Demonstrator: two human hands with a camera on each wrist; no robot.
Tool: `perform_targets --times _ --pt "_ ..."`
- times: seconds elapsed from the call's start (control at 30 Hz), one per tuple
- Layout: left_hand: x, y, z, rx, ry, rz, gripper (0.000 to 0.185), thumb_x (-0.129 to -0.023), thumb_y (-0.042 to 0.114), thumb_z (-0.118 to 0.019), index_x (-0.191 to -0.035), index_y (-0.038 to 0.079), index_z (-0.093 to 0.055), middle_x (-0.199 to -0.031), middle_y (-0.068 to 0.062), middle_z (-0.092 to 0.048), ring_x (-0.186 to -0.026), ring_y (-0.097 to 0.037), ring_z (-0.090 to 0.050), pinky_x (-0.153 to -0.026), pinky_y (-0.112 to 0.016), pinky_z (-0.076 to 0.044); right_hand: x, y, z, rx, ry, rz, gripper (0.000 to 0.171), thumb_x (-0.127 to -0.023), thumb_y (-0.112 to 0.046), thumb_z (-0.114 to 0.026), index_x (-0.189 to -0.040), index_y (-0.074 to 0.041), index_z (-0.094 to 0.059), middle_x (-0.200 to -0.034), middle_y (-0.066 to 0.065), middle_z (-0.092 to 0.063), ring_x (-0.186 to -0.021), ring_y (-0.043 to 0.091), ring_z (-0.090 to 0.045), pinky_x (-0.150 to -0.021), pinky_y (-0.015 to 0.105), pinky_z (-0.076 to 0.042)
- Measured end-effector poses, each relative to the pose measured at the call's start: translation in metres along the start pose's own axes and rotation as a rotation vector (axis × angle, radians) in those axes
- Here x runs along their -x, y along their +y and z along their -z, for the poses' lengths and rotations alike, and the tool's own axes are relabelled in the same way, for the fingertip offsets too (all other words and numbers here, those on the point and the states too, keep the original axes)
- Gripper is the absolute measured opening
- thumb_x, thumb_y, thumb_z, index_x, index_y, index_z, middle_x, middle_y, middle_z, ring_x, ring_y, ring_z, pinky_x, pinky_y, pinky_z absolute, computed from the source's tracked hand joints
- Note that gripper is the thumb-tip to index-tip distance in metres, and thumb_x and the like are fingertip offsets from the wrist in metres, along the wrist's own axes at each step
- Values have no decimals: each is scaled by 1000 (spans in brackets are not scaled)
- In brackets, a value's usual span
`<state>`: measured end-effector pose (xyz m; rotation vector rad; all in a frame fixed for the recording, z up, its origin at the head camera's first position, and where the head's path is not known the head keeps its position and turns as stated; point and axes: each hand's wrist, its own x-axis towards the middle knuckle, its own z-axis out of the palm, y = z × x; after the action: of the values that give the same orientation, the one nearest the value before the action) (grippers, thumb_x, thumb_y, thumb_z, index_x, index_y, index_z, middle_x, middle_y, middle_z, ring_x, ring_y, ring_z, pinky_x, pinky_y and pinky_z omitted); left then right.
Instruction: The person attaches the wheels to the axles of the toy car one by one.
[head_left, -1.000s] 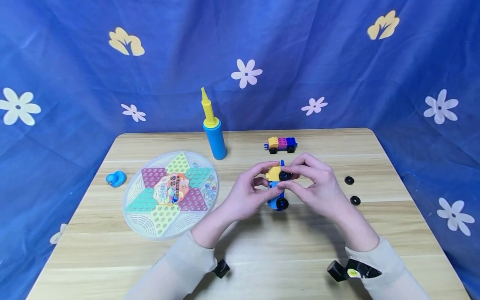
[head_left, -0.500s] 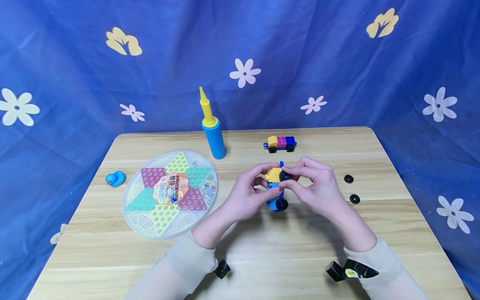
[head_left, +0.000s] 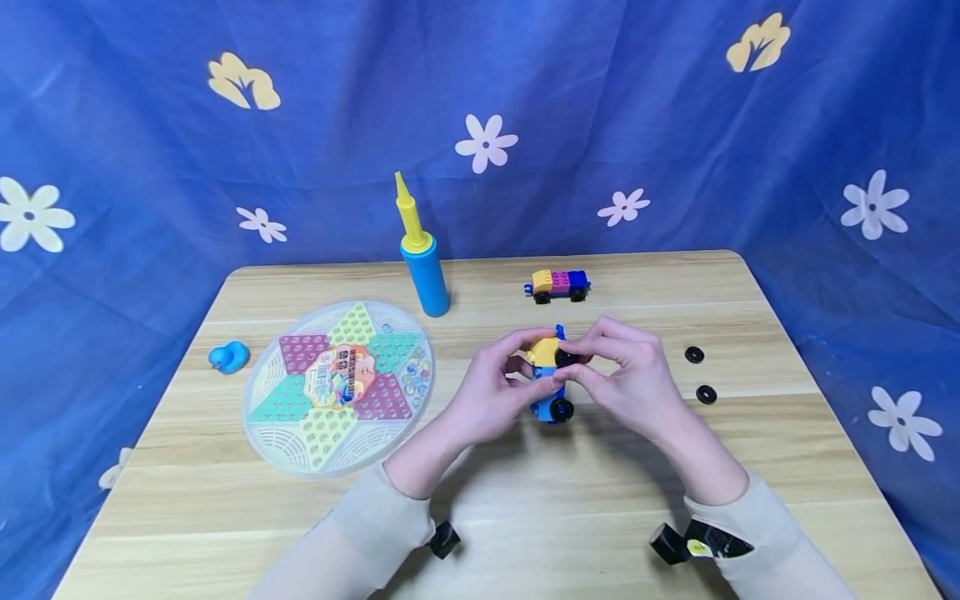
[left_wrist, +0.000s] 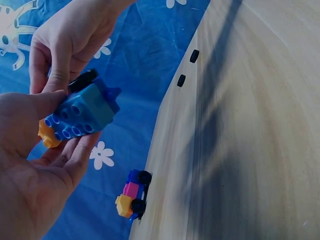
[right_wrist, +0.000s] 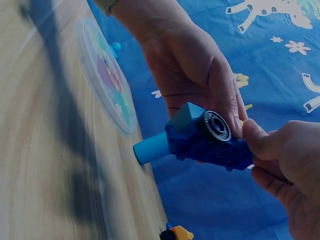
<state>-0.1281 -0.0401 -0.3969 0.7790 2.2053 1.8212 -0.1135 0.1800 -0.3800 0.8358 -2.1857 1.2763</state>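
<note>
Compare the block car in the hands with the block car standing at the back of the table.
The held car is lifted off the wooden table, gripped by the left hand and right hand; the far car stands untouched. The held car is mostly blue and yellow; the far car adds pink. Both have black wheels.

Bright even light, soft shadows, wrist views dim, slightly blurred

Checkers board [head_left: 339, 385], pump [head_left: 422, 257], 2nd car [head_left: 557, 284], 2 wheels [head_left: 694, 355], maybe a duck [head_left: 228, 357].
</note>
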Motion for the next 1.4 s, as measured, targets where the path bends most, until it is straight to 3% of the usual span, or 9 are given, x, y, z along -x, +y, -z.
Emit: perform_targets --times 0.27,0.47,0.7,1.0,1.4 --pt "0 4 1 35 2 4 57 -97 11 -79 -150 16 -59 -126 -8 -63 -88 -23 -68 -70 -31 -62 1 -2 -1 -22 66 -15 33 -72 7 -95 -102 -2 -83 -88 0 -76 -81 18 -74 -76 18 -56" --pt "1 2 1 41 -22 -6 57 -97 10 -80 -150 13 -59 -126 -8 -63 -86 -22 -68 -71 -33 -63 3 3 1 -33 49 3 39 -71 8 -94 -107 1 -82 -94 4 -78 -86 22 -75 -84 21 -58" --pt "2 2 2 -5 -37 -33 56 -97 11 -79 -149 15 -60 -125 -4 -66 -85 -20 -70 -70 -35 -64 5 3 3 -5 7 -2 36 -73 4 -94 -107 0 -82 -91 2 -77 -84 20 -74 -74 19 -55" --pt "2 1 1 -30 -30 -40 56 -96 11 -81 -148 15 -61 -122 -5 -66 -85 -19 -69 -68 -33 -62 7 1 2 16 25 14 35 -70 7 -95 -101 0 -83 -93 6 -78 -87 25 -76 -89 19 -56" --pt "4 1 2 6 -40 -47 55 -97 9 -80 -148 13 -61 -126 -4 -65 -85 -20 -70 -70 -35 -63 7 3 -1 -56 42 -51 30 -70 8 -95 -96 -2 -84 -90 5 -79 -80 21 -76 -77 21 -60"
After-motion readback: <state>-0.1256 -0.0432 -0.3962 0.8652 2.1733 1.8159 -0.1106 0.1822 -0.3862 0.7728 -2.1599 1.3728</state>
